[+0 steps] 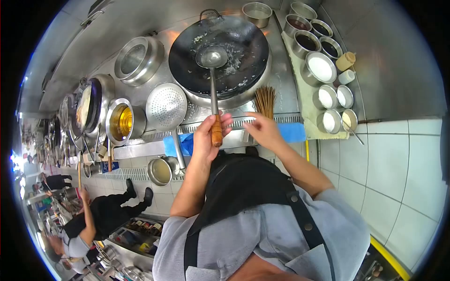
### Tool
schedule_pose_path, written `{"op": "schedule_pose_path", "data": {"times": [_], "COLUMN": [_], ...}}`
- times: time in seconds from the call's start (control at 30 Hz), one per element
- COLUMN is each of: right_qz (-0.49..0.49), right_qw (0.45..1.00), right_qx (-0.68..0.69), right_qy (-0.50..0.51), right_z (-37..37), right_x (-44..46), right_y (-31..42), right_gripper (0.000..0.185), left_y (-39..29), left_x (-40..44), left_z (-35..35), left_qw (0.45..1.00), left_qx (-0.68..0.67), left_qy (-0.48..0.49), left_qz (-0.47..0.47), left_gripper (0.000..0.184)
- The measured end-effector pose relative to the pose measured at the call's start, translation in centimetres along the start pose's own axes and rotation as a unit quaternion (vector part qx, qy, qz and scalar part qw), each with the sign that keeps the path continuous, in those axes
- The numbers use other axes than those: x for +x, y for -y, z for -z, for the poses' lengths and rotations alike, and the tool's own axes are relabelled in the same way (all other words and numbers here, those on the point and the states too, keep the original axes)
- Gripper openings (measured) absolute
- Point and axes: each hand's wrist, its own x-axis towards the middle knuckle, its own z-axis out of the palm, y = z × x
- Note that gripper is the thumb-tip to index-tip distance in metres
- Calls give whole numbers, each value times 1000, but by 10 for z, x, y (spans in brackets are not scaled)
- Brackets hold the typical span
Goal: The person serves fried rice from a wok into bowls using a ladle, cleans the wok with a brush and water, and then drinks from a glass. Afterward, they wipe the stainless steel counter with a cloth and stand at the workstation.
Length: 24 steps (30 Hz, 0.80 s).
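Ladle: bowl face up inside the wok, shaft crossing the near rim, wooden grip in the left hand. Left hand: fingers curled loosely under and around the grip, thumb along one side, fingertips showing on the other; the end of the grip projects past the hand. Right hand: fingers partly bent and parted, apart from the grip, with no object visible in them; whether they touch the counter edge cannot be told. White bits lie scattered over the wok surface. Strainer: beside the wok, left of the ladle shaft, handle pointing toward the person. Bamboo brush: upright in view, just beyond the right hand
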Motion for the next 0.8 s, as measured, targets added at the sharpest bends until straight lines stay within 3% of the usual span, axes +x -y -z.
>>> {"op": "schedule_pose_path", "data": {"times": [0.07, 0.1, 0.17, 0.2, 0.23, 0.27, 0.3, 0.37, 0.47, 0.53, 0.6, 0.67, 0.8], "right_qz": [28, 29, -101, 37, 45, -82, -207, -156, -89, -18, 103, 217, 70], "right_qw": [979, 980, 964, 967, 967, 986, 943, 877, 916, 980, 980, 943, 884], "right_qx": [-120, -123, -215, -165, -170, 40, 247, 433, 346, 126, -45, -162, -454], "right_qy": [-163, -156, -121, -191, -184, -139, -83, -142, -183, -151, -166, -195, -91], "right_z": [-3, -11, -27, -46, -39, -30, -24, 5, 54, 77, 69, 38, -7], "right_x": [-26, -40, -51, -46, -47, -47, -45, -67, -83, -62, -5, 62, 184], "right_y": [-78, -101, -140, -177, -173, -167, -157, -99, -11, 23, 38, 62, 74], "right_gripper": [78, 78, 95, 97, 97, 92, 88, 85, 81, 72, 67, 62, 48], "left_y": [3, 4, -4, -6, -11, -19, -30, -48, -61, -69, -72, -75, -77], "left_x": [-1, 0, -2, -2, -3, -4, -7, -18, -19, -16, -18, -18, -18], "left_z": [4, 11, 17, 19, 22, 25, 24, 21, 45, 57, 65, 70, 81], "left_qw": [1000, 1000, 998, 998, 998, 998, 999, 999, 998, 995, 995, 994, 992], "left_qx": [-5, -16, -50, -56, -51, -43, -44, -15, -30, -46, -45, -51, -76], "left_qy": [4, 10, 31, 29, 31, 33, 30, 30, 54, 81, 77, 86, 84], "left_qz": [15, 11, 13, 9, 15, 18, 5, 13, 21, 32, 36, 38, 48], "left_gripper": [35, 36, 37, 37, 37, 38, 38, 39, 42, 43, 53, 53, 52]}}
